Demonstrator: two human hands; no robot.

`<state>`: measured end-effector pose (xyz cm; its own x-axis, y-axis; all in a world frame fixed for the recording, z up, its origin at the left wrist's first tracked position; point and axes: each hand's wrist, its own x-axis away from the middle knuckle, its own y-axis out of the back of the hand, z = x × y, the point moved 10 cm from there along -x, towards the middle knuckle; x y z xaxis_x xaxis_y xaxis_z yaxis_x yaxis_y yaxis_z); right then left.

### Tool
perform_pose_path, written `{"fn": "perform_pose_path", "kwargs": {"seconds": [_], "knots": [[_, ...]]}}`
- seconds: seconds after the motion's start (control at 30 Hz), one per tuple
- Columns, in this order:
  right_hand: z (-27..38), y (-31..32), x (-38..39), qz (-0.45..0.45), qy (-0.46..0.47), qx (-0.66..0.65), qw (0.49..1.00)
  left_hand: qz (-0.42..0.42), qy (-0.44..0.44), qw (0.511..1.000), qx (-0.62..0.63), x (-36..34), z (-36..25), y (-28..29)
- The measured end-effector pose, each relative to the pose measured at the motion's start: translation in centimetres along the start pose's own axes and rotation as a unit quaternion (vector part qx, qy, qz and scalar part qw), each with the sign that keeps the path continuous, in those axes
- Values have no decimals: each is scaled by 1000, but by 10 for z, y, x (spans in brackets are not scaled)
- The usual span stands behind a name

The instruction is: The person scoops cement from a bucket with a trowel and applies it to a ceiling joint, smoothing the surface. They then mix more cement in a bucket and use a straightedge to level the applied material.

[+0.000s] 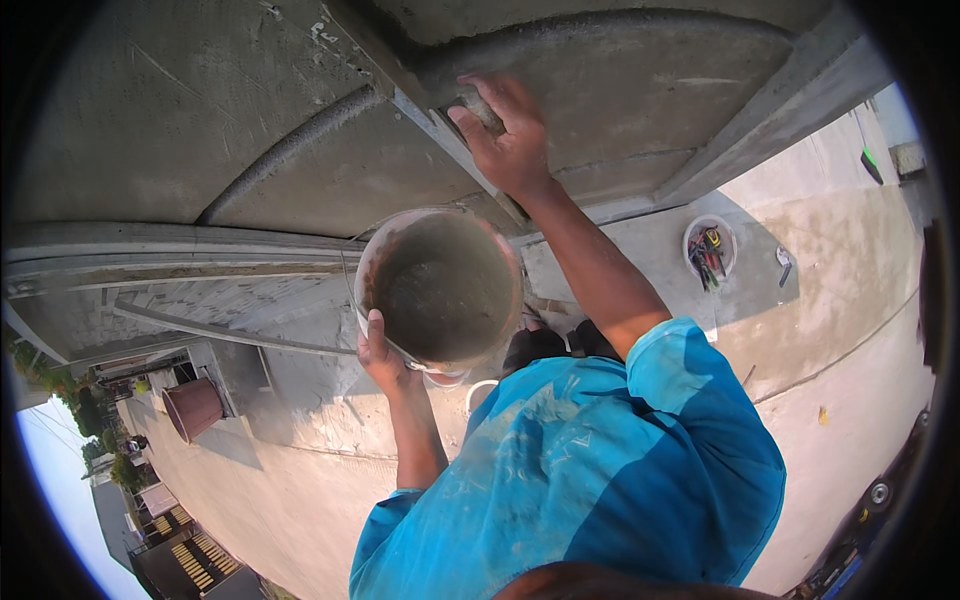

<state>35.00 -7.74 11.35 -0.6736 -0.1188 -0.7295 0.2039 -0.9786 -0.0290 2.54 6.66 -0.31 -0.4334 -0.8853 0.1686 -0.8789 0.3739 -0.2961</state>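
My left hand (pixel 385 360) grips the lower-left rim of a white bucket (pixel 364 262), tilted toward me, with grey wet cement-like mix inside and a wire handle at its side. Above it my right hand (pixel 508 140) holds a small greyish pad or block (pixel 478 110), possibly a sponge, against the grey plastered wall (pixel 630 100), beside a straight strip (pixel 430 125). The wall has curved grooves. Part of the pad is hidden by my fingers.
A tub of tools (pixel 697 230) stands on the pavement at right, beside a small tool (pixel 785 263). A green-headed broom (pixel 868 165) is farther right. A red-brown container (pixel 188 410) stands at left, below a long rail (pixel 230 330). A parked vehicle (pixel 870 505) edges the lower right.
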Motion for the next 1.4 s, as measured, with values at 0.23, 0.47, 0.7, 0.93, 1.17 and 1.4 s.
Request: {"fn": "perform_pose_path", "kwargs": {"seconds": [0.23, 0.47, 0.7, 0.93, 1.17, 1.4], "knots": [[21, 64, 71, 300, -149, 50, 941, -28, -42, 999, -11, 0, -14, 0], [46, 32, 121, 538, -6, 318, 780, -2, -201, 949, -242, 19, -56, -25], [49, -3, 143, 595, 21, 350, 723, 38, -285, 921, -263, 32, -85, -60], [48, -4, 170, 602, -72, 292, 740, 54, -315, 917, -238, 32, -85, -66], [17, 12, 228, 637, -476, 23, 605, 57, -281, 936, -205, 26, -66, -62], [33, 39, 207, 464, -540, -257, 654, 12, -102, 994, 37, -15, -23, -17]]}}
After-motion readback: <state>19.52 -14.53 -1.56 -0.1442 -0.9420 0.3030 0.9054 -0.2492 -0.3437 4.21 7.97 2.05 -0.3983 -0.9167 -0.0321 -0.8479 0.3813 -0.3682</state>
